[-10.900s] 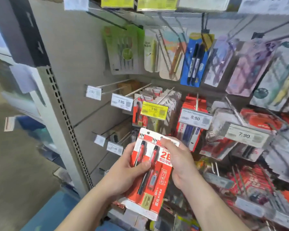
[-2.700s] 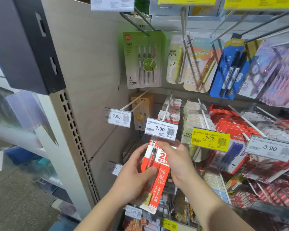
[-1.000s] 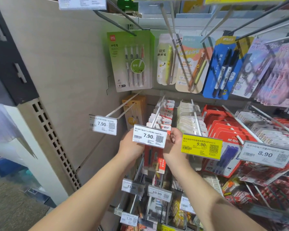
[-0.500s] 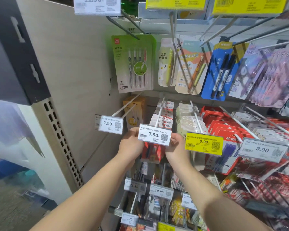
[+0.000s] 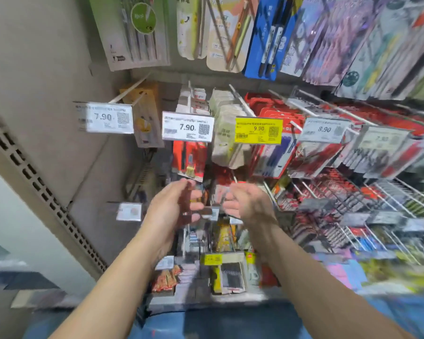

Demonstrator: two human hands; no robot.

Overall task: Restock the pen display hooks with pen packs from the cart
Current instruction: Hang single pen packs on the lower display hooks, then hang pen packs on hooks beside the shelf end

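- Both hands hang free in front of the display: the left hand [image 5: 174, 206] and the right hand [image 5: 247, 204] face each other with fingers loosely spread and nothing between them. Motion blur softens the fingertips, yet no pack shows in either palm.
- At 12 o'clock from the hands, the red pen pack [image 5: 189, 160] hangs on its hook [image 5: 189, 94] directly under the white 7.90 price tag [image 5: 187, 127]. Hanging by its top hole behind the tag keeps the label readable and the pack face-out, so this piece of restocking looks done.
- At 10 o'clock a second 7.90 tag [image 5: 105, 117] fronts a hook holding only a yellow-orange box [image 5: 146, 118] far back.
- At 1 o'clock a yellow 9.90 tag [image 5: 258, 130] and, further right, an 8.90 tag [image 5: 324, 129] front pale and red packs.
- Below the hands, lower hooks and tags crowd the space; any pack carried upward must clear those tag plates and protruding wire ends.
- Neither cart nor spare packs can be clearly made out; the bottom of the view is blurred blue.
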